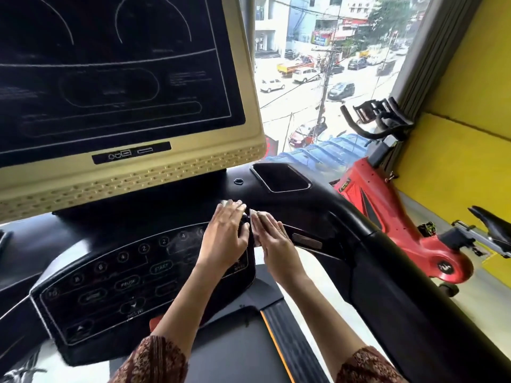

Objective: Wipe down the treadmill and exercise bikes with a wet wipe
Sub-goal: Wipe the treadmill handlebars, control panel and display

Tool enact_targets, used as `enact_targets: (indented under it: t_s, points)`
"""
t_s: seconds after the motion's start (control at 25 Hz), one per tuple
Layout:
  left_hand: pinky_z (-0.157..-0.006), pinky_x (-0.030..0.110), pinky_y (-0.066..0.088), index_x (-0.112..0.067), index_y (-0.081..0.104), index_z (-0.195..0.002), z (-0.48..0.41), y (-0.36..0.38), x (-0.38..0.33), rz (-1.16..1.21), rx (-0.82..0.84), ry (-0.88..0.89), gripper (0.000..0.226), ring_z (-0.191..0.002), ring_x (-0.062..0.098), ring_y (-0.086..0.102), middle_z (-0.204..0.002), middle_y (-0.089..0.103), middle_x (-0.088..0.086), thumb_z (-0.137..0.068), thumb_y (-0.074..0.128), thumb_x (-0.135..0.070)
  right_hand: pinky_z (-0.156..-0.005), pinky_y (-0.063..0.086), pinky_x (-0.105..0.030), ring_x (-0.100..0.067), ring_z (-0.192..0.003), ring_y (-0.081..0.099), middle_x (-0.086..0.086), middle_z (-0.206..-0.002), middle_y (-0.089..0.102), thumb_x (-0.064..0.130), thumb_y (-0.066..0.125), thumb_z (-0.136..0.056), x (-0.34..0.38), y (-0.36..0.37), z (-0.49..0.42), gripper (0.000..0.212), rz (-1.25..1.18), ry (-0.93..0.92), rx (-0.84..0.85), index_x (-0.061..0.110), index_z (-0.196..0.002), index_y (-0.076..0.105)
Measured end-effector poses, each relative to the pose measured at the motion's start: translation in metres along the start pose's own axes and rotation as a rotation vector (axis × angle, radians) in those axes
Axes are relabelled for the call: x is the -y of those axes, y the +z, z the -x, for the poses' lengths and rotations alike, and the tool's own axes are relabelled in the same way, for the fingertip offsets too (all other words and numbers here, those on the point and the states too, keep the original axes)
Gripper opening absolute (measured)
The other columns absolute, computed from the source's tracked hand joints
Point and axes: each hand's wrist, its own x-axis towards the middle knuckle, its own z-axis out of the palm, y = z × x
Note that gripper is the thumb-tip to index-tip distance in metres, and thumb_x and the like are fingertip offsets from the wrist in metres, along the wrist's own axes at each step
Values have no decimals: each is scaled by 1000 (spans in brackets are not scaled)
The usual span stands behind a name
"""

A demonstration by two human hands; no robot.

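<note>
I stand on the treadmill, facing its black console point(276, 197) and button panel point(110, 280) under a dark screen in a cream frame point(138, 178). My left hand point(225, 239) lies flat at the panel's upper right corner with a white wet wipe point(227, 203) showing past its fingertips. My right hand point(273, 243) rests just beside it on the console's right arm, with a white bit of wipe point(258, 215) under its fingers. Whether it is one wipe or two stays hidden under the hands. A red exercise bike point(387, 214) stands to the right.
The treadmill's black right handrail point(401, 286) runs toward me, and the belt point(229, 352) lies below. A recessed tray point(280, 176) sits in the console. The bike's handlebars point(373, 114) and saddle point(489, 219) stand near a yellow wall point(456, 134). A large window point(318, 64) overlooks a street.
</note>
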Motion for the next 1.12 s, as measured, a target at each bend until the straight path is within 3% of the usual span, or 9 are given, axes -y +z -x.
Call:
enact_targets:
  t_s: [0.12,0.2,0.28,0.4,0.52,0.64,0.84,1.0,1.12]
  points:
    - [-107,38,34,3,65,-114,4,12,1,-74,-20,32,38,-110,30,63,-115,66,17,-81,62,-16,-111,30,-37,-19,-127,51,-3,-136,55,9,71,-80,-18,-10,12,66,200,92,-50,13,-141,46]
    - [-107,33,34,4,66,-111,4,14,1,-62,-49,12,36,-104,31,65,-110,68,18,-79,67,-12,-111,21,-34,-26,-129,48,-11,-137,53,23,51,-94,-28,-16,24,51,207,79,-124,6,-141,43]
    - [-107,29,28,4,66,-109,4,14,-2,-56,-76,-13,35,-103,31,65,-109,68,18,-81,60,-16,-113,17,-33,-34,-130,45,-20,-138,50,32,26,-102,-25,-21,26,53,145,46,-122,-3,-139,42]
    - [-106,32,29,3,66,-108,4,15,-5,-50,-78,-16,43,-103,30,65,-108,68,16,-83,45,-25,-114,28,-41,-39,-126,49,-23,-132,55,23,33,-97,-3,-20,-12,48,-67,37,30,-3,-133,50]
    - [-106,32,31,1,66,-110,5,15,-3,-35,-88,-23,43,-104,29,64,-109,68,13,-84,45,-25,-95,48,-43,-29,-108,60,-10,-117,65,20,43,-90,10,-18,-37,40,-215,28,81,7,-124,62]
    - [-106,32,31,2,66,-111,4,15,-2,-51,-74,-23,45,-104,30,64,-109,68,14,-84,45,-27,-87,53,-37,-23,-99,64,-5,-109,68,22,40,-93,-18,-23,-18,40,-71,-42,-36,7,-121,63]
    - [-107,32,29,2,67,-110,4,16,-4,-45,-81,-44,46,-103,30,65,-108,68,14,-83,44,-27,-86,53,-41,-32,-93,68,-14,-102,71,26,29,-91,-35,-26,-12,50,0,158,-69,1,-109,68]
    - [-106,31,30,3,66,-109,4,14,-5,-44,-84,-30,44,-102,30,65,-108,68,14,-83,45,-26,-102,41,-40,-33,-118,57,-19,-126,61,24,30,-92,4,-20,-37,51,-122,54,118,-1,-124,60]
    - [-106,31,29,2,66,-110,4,16,-4,-46,-93,-27,44,-103,30,64,-108,68,14,-83,45,-26,-113,28,-35,-25,-137,39,-12,-144,46,29,24,-96,-11,-26,-15,54,-109,-31,110,8,-142,43]
